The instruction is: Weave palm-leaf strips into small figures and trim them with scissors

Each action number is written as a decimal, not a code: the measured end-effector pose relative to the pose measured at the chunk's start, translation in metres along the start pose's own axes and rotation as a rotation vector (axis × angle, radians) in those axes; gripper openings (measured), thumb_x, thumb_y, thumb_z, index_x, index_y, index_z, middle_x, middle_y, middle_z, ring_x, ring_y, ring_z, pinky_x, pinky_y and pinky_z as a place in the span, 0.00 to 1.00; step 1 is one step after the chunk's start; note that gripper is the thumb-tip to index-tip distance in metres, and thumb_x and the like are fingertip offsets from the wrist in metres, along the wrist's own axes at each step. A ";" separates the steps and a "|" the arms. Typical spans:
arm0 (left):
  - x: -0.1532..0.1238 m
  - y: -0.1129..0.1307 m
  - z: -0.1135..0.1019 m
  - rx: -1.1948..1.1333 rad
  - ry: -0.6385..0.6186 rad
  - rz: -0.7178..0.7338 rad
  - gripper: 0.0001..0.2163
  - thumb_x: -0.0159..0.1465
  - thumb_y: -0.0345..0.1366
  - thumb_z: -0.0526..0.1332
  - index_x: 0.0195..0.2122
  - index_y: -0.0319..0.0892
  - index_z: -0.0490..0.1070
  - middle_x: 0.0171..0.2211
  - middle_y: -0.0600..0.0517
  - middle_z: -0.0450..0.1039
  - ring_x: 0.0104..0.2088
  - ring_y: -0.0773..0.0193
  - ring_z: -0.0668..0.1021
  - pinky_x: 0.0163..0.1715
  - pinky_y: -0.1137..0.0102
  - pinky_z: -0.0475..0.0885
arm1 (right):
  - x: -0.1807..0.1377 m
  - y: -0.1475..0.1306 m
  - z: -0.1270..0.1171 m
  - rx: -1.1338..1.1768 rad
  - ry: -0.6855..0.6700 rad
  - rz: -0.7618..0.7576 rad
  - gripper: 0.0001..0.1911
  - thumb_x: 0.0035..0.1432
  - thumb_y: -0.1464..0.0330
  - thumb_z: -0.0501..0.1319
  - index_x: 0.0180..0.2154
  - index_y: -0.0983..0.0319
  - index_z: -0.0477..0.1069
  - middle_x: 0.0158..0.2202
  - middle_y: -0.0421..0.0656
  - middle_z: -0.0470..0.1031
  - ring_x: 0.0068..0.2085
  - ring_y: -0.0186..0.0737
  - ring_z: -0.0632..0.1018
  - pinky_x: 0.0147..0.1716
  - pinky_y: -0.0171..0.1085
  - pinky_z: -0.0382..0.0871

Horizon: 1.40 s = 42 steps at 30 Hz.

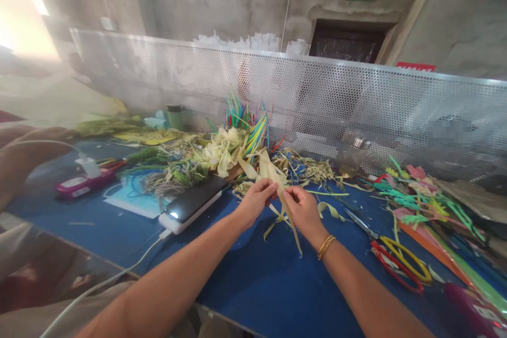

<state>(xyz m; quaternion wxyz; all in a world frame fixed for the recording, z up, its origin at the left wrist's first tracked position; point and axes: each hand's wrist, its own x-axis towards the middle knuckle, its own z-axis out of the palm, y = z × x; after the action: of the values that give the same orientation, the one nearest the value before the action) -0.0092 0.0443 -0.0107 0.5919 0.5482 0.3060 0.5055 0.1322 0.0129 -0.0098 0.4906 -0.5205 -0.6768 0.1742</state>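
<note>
A pale, dry corn husk [270, 170] is pinched between my two hands above the blue table [253, 285]. My left hand [258, 198] grips it from the left, thumb and fingertips pressed together. From the right, my right hand [303, 208] pinches the same husk, and a narrow strip hangs down between the hands. Husk scraps [277, 216] lie just under my hands. Behind them rises a heap of pale husks [222, 150], with a bunch of colored pipe cleaners [241, 116] at its back.
Scissors [396, 259] with red and yellow handles lie right. A black-and-white power bank [194, 203] with a cable sits left, near a purple device [89, 179]. Colored pipe-cleaner pieces [428, 195] cover the right side. A perforated metal screen [317, 90] stands behind. Another person's arm [27, 158] shows at left.
</note>
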 end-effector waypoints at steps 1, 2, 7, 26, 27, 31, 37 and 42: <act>0.000 -0.001 0.000 0.030 -0.004 0.011 0.16 0.53 0.48 0.64 0.24 0.40 0.65 0.20 0.57 0.64 0.21 0.72 0.65 0.21 0.75 0.56 | -0.001 -0.001 0.000 -0.075 0.014 -0.040 0.13 0.58 0.61 0.56 0.26 0.60 0.71 0.23 0.40 0.72 0.24 0.37 0.70 0.25 0.35 0.61; 0.000 -0.002 0.001 0.066 0.002 0.027 0.16 0.53 0.48 0.65 0.24 0.40 0.65 0.19 0.57 0.64 0.21 0.71 0.65 0.21 0.75 0.56 | -0.002 -0.002 0.000 -0.140 0.027 -0.078 0.12 0.58 0.61 0.56 0.27 0.60 0.71 0.24 0.41 0.73 0.25 0.37 0.71 0.26 0.35 0.61; 0.004 -0.008 0.000 0.163 0.053 0.128 0.13 0.51 0.43 0.67 0.25 0.40 0.66 0.19 0.57 0.65 0.22 0.70 0.66 0.23 0.74 0.59 | -0.006 -0.006 -0.001 -0.293 0.060 -0.119 0.07 0.56 0.65 0.58 0.37 0.58 0.70 0.29 0.42 0.77 0.27 0.39 0.75 0.28 0.35 0.64; -0.004 -0.006 0.006 -0.043 -0.058 -0.068 0.16 0.49 0.43 0.70 0.32 0.38 0.70 0.25 0.53 0.71 0.24 0.69 0.71 0.24 0.74 0.64 | -0.004 0.001 0.013 0.267 0.020 0.082 0.08 0.50 0.67 0.62 0.35 0.61 0.70 0.32 0.44 0.78 0.32 0.41 0.79 0.32 0.38 0.73; -0.003 -0.006 0.005 -0.054 -0.042 -0.076 0.15 0.50 0.42 0.69 0.33 0.38 0.70 0.25 0.53 0.71 0.23 0.70 0.71 0.23 0.74 0.63 | -0.004 0.002 0.014 0.275 0.026 0.078 0.09 0.50 0.67 0.62 0.36 0.61 0.70 0.32 0.44 0.77 0.32 0.40 0.78 0.32 0.38 0.73; 0.000 -0.007 0.001 -0.070 0.039 -0.039 0.14 0.50 0.38 0.68 0.36 0.40 0.69 0.27 0.54 0.71 0.24 0.71 0.71 0.23 0.75 0.62 | -0.003 0.005 0.015 0.276 0.100 0.106 0.11 0.49 0.66 0.63 0.37 0.61 0.68 0.29 0.42 0.75 0.30 0.38 0.76 0.30 0.37 0.73; 0.000 -0.003 0.004 -0.062 0.056 0.050 0.16 0.47 0.28 0.64 0.37 0.41 0.67 0.28 0.54 0.73 0.26 0.69 0.72 0.25 0.75 0.62 | 0.000 0.010 0.012 0.174 0.202 0.118 0.13 0.49 0.65 0.63 0.38 0.61 0.69 0.30 0.42 0.74 0.30 0.39 0.75 0.31 0.37 0.71; 0.000 -0.002 0.004 -0.077 0.134 0.022 0.10 0.47 0.28 0.59 0.32 0.41 0.67 0.26 0.56 0.70 0.26 0.69 0.71 0.27 0.75 0.66 | -0.003 0.000 0.011 0.149 0.065 0.079 0.07 0.53 0.64 0.60 0.32 0.60 0.70 0.28 0.42 0.76 0.28 0.39 0.75 0.30 0.37 0.69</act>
<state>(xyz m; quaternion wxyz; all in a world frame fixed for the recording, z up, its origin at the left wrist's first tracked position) -0.0046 0.0434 -0.0121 0.5849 0.4933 0.3193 0.5591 0.1234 0.0132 -0.0163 0.5425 -0.5142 -0.6246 0.2261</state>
